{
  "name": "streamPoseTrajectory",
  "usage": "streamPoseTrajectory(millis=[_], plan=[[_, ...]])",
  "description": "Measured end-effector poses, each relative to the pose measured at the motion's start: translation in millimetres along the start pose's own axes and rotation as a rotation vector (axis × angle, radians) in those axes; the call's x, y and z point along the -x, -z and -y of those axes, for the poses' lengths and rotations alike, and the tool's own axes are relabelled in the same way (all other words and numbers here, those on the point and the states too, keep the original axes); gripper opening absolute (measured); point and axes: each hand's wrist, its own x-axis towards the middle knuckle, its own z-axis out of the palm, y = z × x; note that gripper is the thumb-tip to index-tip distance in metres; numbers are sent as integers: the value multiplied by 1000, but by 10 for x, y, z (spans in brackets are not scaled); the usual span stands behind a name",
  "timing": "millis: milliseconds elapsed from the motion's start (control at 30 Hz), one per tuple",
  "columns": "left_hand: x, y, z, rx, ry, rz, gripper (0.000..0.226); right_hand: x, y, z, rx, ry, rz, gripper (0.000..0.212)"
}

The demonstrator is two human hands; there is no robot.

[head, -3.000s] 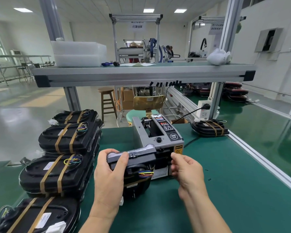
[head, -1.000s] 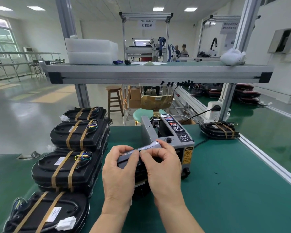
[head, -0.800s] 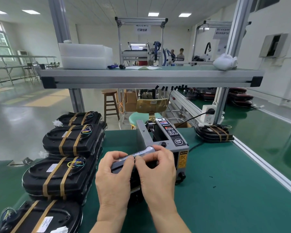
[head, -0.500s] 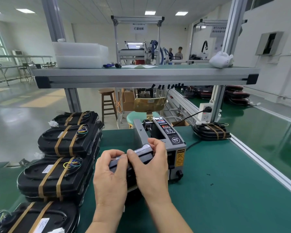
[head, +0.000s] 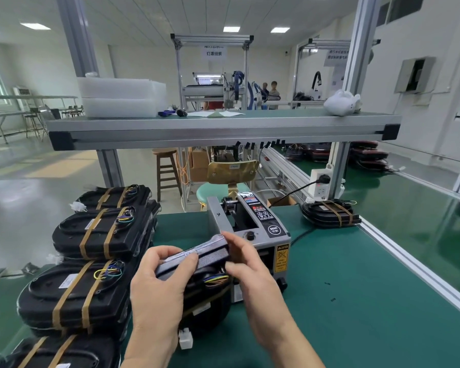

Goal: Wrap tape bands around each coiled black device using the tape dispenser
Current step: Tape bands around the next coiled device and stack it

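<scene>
The coiled black device [head: 210,258] is held on edge over the near middle of the tabletop [head: 356,301], just in front of the tape dispenser [head: 263,235]. Its lower edge appears to rest on the green surface. The left grip [head: 157,288] is curled round the upper left part of the shell, thumb in front. The right grip [head: 250,266] pinches the upper right end between thumb and fingers. Whether a strip of tape lies under those fingers cannot be told.

The shell is judged stiff and fairly light, since it is steadied by fingertips alone. Hold is best taken on the hard rim, away from the path of the bands. The coloured wires [head: 215,278] and the dangling white connector [head: 185,338] are judged loose and easily snagged or trapped under tape.

Stacks of banded devices [head: 101,232] are ranged along the left edge, close beside the left forearm, so little room is left for turning the shell that way. One more banded unit [head: 329,215] lies at the far right edge, well apart. A shelf [head: 223,128] spans overhead.
</scene>
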Motion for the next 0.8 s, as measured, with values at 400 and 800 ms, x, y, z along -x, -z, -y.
streamPoseTrajectory(millis=[400,800], plan=[[261,76,390,577,457,88,5,124,379,-23,648,124,9,48],[226,149,409,-171,114,547,75,151,472,38,1220,307,90,52]])
